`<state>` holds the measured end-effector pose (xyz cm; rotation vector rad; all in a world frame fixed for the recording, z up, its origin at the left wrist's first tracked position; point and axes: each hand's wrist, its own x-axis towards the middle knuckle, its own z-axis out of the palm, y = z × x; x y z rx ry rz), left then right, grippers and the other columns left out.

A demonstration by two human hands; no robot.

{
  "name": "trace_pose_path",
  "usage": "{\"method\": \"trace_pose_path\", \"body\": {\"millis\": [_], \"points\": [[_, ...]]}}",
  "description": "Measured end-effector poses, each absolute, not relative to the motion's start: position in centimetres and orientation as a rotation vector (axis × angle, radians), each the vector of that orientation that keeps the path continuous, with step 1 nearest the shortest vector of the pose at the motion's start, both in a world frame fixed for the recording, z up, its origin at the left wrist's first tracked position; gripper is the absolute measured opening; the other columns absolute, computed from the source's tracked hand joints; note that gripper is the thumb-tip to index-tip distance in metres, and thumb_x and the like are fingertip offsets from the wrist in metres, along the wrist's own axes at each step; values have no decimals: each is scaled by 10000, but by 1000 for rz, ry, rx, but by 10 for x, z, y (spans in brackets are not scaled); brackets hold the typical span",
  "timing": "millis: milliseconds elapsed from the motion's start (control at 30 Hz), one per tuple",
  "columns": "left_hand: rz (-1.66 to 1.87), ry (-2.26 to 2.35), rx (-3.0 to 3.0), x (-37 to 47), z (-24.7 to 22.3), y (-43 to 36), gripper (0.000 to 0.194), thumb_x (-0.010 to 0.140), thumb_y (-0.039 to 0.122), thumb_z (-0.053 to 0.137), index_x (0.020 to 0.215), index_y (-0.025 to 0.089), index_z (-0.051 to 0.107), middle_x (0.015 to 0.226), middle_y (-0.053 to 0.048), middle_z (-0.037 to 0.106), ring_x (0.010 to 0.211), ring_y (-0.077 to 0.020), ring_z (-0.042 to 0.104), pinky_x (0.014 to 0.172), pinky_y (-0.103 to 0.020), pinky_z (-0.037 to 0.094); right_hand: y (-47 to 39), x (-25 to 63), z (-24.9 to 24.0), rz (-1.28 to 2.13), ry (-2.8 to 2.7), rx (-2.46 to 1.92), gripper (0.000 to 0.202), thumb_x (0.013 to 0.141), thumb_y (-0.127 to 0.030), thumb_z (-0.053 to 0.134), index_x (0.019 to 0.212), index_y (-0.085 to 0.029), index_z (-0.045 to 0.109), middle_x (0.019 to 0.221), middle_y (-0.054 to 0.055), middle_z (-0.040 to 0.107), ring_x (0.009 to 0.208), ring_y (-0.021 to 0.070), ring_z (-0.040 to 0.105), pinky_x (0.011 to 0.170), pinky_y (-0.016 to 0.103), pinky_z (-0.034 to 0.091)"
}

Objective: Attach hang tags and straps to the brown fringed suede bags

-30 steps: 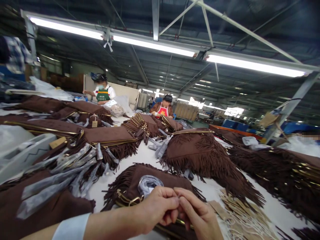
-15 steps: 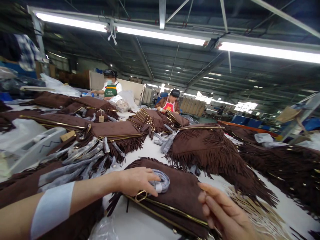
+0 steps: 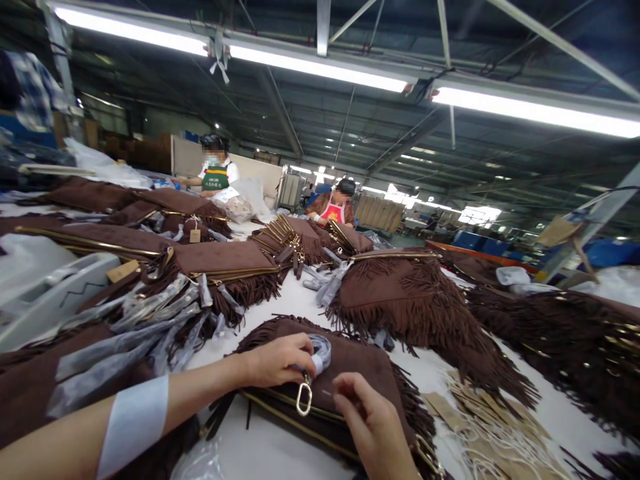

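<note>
The wrapped strap is gripped by curled fingers of the left hand, seemingly leaving the clasp free below them. The right hand is held half-open, apparently empty.

this is a factory workshop: many alike brown fringed bags lie heaped across a long white worktable, and strung paper tags are piled at the lower right. a row of tube lights hangs under a dark steel-beamed roof across the top. a green-aproned person left of centre and a red-aproned person near the centre show beyond the bags.
</note>
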<state>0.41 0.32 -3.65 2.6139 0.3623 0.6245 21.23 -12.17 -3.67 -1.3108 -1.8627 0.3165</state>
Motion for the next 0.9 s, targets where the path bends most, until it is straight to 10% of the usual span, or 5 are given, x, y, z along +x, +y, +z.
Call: {"method": "trace_pose_path", "body": {"millis": [400,900], "points": [[647,355,2526,1,-39,1,158,830,174,652,966,218,718,1072,-58,558,1034,-200,547,959,-279,409,-97,190,-37,-299,-2137,-1322,219,892,-123,368,726,-236,457,597,-21,583,506,141,574,503,225,340],[903,205,2914,2,-46,-6,286,965,253,459,734,151,593,855,-60,610,783,-177,553,745,-262,450,-86,187,-59,388,-1895,-1375,143,821,-170,565,727,-230,476,585,-72,551,528,120,547,521,170,386]]}}
